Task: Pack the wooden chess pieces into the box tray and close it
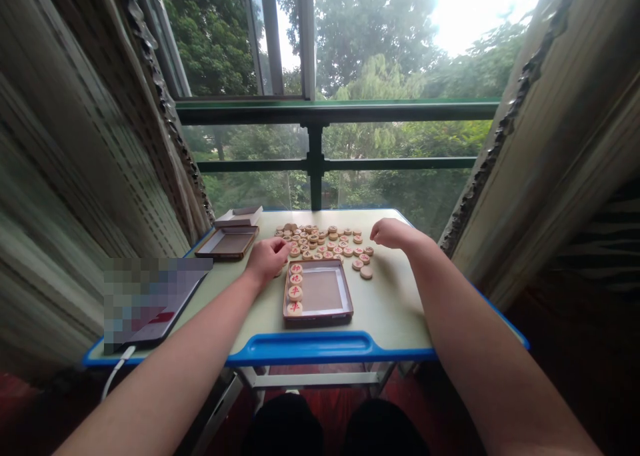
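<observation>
Round wooden Chinese chess pieces [313, 238] lie in a loose heap on the table. My left hand [269, 261] is closed at the heap's left edge, its fingertips against the nearest pieces; whether one is between them is hidden. To the right of the heap, my right hand [393, 234] hovers with its fingers curled together, and anything inside them is hidden. A shallow open box [320, 293] stands in front of the heap. Along its left wall, several pieces with red characters [295, 293] form a column.
A second shallow box [227, 241] and a white tray-like box part [239, 216] are at the back left. Nearer on the left lies a tablet-like device [173, 309] with a white cable [120, 369]. The table has a blue front edge [310, 348]; curtains flank the window.
</observation>
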A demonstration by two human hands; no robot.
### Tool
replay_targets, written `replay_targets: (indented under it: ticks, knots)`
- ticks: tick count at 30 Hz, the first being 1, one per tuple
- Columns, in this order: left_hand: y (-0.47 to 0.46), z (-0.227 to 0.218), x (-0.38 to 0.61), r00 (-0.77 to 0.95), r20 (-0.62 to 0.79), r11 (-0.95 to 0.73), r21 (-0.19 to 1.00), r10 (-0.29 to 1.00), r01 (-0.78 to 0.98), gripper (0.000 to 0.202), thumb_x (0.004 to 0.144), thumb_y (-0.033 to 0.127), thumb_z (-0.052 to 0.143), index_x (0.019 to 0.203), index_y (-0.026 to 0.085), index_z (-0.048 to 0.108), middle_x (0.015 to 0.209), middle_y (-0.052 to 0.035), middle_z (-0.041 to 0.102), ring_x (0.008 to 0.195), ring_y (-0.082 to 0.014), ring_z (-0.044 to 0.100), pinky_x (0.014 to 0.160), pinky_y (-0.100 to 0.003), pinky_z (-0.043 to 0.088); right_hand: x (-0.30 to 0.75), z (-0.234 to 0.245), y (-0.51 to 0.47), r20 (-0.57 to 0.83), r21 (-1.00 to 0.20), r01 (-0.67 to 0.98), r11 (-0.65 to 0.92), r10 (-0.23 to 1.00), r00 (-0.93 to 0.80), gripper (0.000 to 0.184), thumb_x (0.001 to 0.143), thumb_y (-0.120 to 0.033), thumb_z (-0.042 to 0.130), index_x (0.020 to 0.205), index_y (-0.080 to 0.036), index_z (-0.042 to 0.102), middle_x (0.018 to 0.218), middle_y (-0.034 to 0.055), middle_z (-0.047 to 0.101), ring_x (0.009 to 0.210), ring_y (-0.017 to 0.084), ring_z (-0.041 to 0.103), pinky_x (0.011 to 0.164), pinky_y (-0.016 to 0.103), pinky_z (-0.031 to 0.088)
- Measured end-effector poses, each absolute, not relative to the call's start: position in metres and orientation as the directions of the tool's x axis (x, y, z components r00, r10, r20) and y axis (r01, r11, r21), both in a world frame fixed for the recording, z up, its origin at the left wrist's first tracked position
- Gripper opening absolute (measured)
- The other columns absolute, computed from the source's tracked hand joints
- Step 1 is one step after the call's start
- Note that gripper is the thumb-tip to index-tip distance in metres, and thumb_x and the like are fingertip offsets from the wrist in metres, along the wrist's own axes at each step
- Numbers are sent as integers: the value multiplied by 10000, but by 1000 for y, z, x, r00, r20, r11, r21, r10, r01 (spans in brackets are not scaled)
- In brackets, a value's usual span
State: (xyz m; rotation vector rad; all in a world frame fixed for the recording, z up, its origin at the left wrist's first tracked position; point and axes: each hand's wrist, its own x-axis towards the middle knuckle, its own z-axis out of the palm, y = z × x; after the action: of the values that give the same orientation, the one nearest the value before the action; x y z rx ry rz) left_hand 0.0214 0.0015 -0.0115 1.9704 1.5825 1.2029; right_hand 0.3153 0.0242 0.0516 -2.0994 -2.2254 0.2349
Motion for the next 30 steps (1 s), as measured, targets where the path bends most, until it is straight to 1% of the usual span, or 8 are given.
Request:
replay_targets:
  ticks: [5,10,13,16,18,23,27,30]
  knots:
    - [0,-10,22,39,401,-332,695,915,637,296,736,410,488,655,167,637,505,5,592,441,-110,489,448,-211,357,316,52,23,-41,-113,993,32,998,-37,264,676,-107,571,888,-120,730,882,116,697,795,209,615,689,267,453]
    - [-1,-8,23,43,395,-325,684,918,653,296,732,407,489,645,166,637,508,2,593,458,-115,498,456,-211,358,314,49,24,-30,-137,989,61,997,-66,279,682,-113,573,910,-157,729,913,86,703,799,182,616,685,224,438]
    - [-1,-8,23,43,399,-327,679,916,657,285,730,396,487,643,168,637,511,2,593,463,-117,500,459,-211,360,310,43,27,12,-161,985,66,998,-65,275,722,-180,570,957,-173,713,964,80,694,835,180,608,680,214,424]
    - [-1,-9,22,42,406,-331,677,913,657,288,733,400,484,637,172,632,509,3,591,465,-118,502,460,-211,362,305,34,32,36,-190,980,60,998,-55,279,756,-305,566,968,-185,702,910,69,701,782,162,610,627,205,411]
    - [0,-10,22,39,409,-332,677,912,657,298,737,411,479,639,174,630,507,4,590,467,-120,504,460,-212,362,303,30,34,39,-206,977,60,998,-54,289,750,-349,572,950,-184,702,848,62,706,730,150,608,585,199,399]
    - [0,-8,22,39,404,-325,671,914,667,286,728,401,487,642,175,639,511,5,596,474,-123,505,469,-214,362,301,25,36,33,-236,968,88,996,-83,260,720,-340,595,890,-179,707,795,48,705,671,135,597,539,194,381]
    - [-1,-7,23,41,408,-328,666,912,670,286,730,398,487,630,174,635,512,5,597,475,-121,503,478,-217,363,302,25,36,18,-246,965,91,996,-90,304,718,-402,586,847,-155,706,735,62,695,618,141,582,503,207,360]
    - [-1,-7,24,36,405,-323,669,913,670,294,731,409,488,624,175,631,515,5,600,475,-121,503,479,-219,364,302,26,37,57,-237,965,111,993,-100,314,733,-397,570,875,-148,702,798,73,697,658,148,585,527,209,364]
